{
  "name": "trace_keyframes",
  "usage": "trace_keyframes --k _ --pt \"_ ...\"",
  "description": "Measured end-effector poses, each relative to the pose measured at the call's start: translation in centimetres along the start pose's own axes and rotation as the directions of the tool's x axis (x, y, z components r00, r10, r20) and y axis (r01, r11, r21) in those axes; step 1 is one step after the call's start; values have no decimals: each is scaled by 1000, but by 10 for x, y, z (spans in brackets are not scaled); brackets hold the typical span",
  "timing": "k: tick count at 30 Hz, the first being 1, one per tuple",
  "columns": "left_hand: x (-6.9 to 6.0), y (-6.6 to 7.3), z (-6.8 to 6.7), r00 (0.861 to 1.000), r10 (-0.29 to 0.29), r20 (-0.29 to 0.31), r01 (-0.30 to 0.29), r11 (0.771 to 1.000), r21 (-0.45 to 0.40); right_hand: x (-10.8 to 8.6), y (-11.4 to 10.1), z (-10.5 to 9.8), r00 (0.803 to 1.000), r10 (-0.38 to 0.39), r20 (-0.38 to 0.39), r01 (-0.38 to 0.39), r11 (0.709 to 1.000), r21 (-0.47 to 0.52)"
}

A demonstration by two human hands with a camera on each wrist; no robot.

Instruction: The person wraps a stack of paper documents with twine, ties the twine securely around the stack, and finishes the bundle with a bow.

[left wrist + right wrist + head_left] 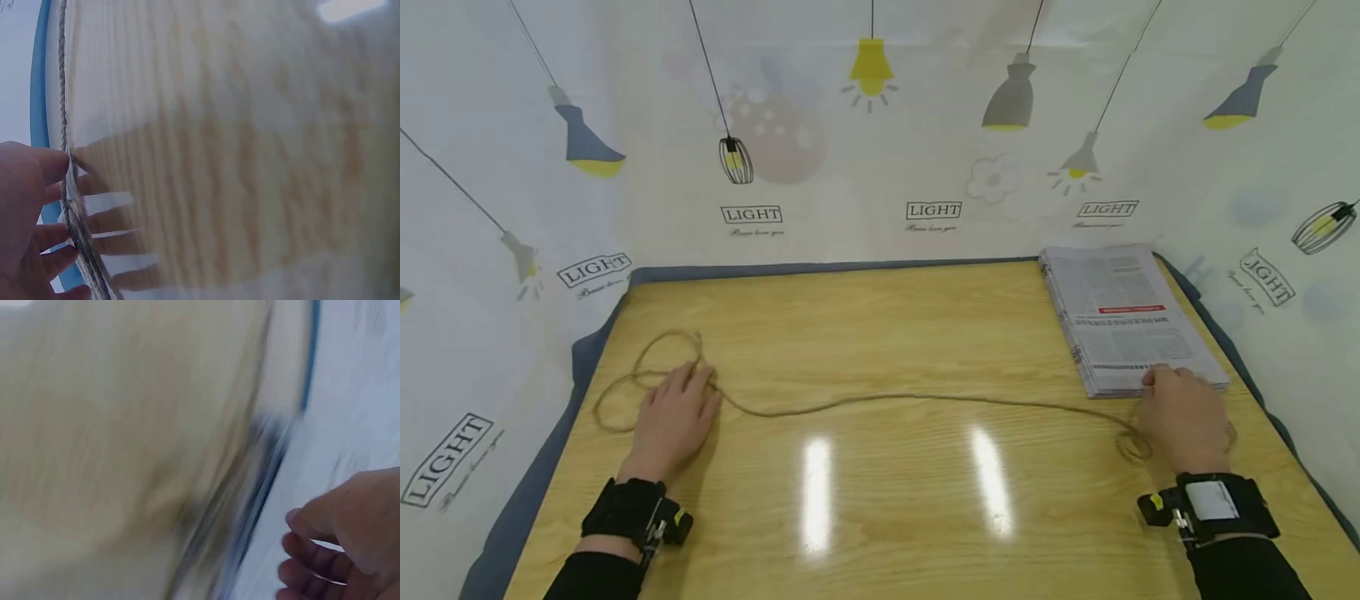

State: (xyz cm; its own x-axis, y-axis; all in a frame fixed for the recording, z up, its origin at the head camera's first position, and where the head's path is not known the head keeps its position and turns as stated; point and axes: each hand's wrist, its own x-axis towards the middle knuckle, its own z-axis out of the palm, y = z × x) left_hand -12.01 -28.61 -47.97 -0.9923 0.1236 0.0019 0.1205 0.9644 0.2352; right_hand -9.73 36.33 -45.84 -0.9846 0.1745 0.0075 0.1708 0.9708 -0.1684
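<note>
A thin twine rope (910,396) lies across the wooden table, with loose loops at the left and a small coil at the right. My left hand (673,417) rests over the left loops, its fingers extended. In the left wrist view the twine (63,94) runs past the thumb tip and fingers, which touch or nearly touch it. At the near edge of a stack of printed newspapers (1123,287) is my right hand (1187,417), partly hiding the coil. Its fingers (306,547) are loosely bent, with nothing visible between them in the blurred right wrist view.
The wooden table (865,333) has a dark blue border (835,268) along its back and sides. A white cloth (865,167) printed with lamps hangs behind and around it. Two bright reflections shine on the tabletop.
</note>
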Motion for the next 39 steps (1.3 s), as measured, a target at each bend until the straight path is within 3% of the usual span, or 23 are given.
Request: trace_keyframes --k 3,5,9,11,13,15,18,20,25,29,31,33,36,39 --pt "-3 -5 1 999 -47 29 47 998 -28 -3 -39 3 985 -167 -39 170 982 85" --pt "-5 -10 1 997 -67 24 68 997 -47 -6 -60 9 961 -276 17 270 950 155" --pt "-16 -22 -1 990 -82 -112 78 996 -41 -10 -81 23 899 -416 136 373 891 260" --pt "-20 -25 -4 978 -76 -194 77 997 -4 -11 -82 28 891 -438 118 397 879 265" --pt "-24 -30 -7 966 -81 -244 91 995 28 -11 -80 30 893 -442 87 410 877 249" --pt "-27 -34 -11 965 -100 -241 114 992 47 -10 -77 31 893 -442 83 413 879 236" --pt "-34 -42 -17 972 -164 -170 175 983 51 -8 -70 30 905 -410 114 380 899 217" --pt "-37 -47 -20 968 -233 -98 238 970 49 -8 -65 28 917 -374 138 344 917 202" --pt "-47 -61 -30 935 -352 49 347 934 85 -7 -57 25 925 -350 150 326 931 163" --pt "-53 -65 -37 917 -390 83 380 919 108 -8 -56 24 926 -346 148 328 935 130" --pt "-53 -64 -38 915 -398 73 389 915 112 -9 -57 23 930 -333 154 318 941 117" --pt "-52 -61 -37 927 -374 30 369 922 114 -9 -58 21 933 -320 165 305 946 109" --pt "-49 -52 -34 952 -293 -85 302 947 112 -9 -59 18 937 -299 181 284 953 109" --pt "-41 -38 -30 960 -191 -206 215 972 99 -7 -60 18 948 -290 128 275 953 123"
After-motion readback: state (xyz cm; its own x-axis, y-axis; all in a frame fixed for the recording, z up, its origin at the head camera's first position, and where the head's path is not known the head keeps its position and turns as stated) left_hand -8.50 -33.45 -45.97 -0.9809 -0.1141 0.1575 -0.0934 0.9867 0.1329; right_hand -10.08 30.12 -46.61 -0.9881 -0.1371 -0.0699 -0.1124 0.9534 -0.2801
